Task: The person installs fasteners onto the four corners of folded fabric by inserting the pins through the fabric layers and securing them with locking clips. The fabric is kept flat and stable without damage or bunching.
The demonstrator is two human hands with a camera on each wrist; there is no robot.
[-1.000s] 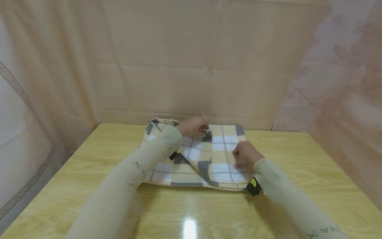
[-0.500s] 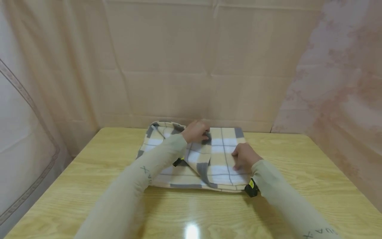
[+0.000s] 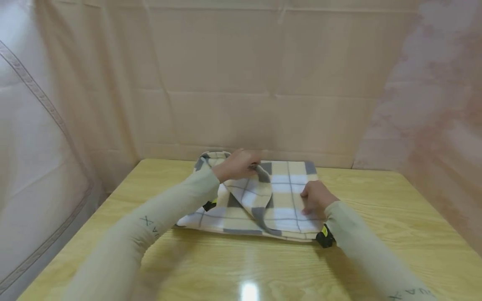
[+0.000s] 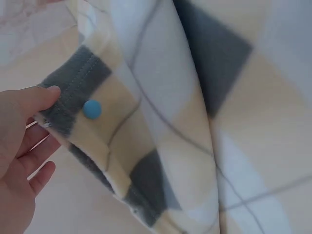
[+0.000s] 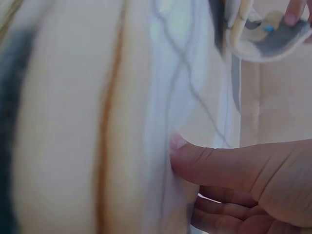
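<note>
A plaid fleece blanket [image 3: 278,200] in cream, white and grey lies folded on the wooden table [image 3: 241,267] near the back wall. My left hand [image 3: 237,164] pinches a grey corner of the blanket [image 4: 73,97] and holds it lifted above the pile; a small blue dot [image 4: 91,108] sits on that corner. My right hand [image 3: 315,197] rests on the right part of the blanket, thumb [image 5: 195,158] pressed against the fabric [image 5: 97,122]. The lifted corner [image 5: 273,39] also shows at the top of the right wrist view.
Cardboard panels [image 3: 263,83] wall the table at the back, and pale curtains [image 3: 30,125] hang at the left and right. Bare tabletop lies in front of the blanket. Black and yellow wrist bands [image 3: 324,237] sit on both sleeves.
My left hand has raised the blanket corner and drawn it a little left, opening a fold. The right hand stays pressed on the blanket. The head view shifted slightly.
</note>
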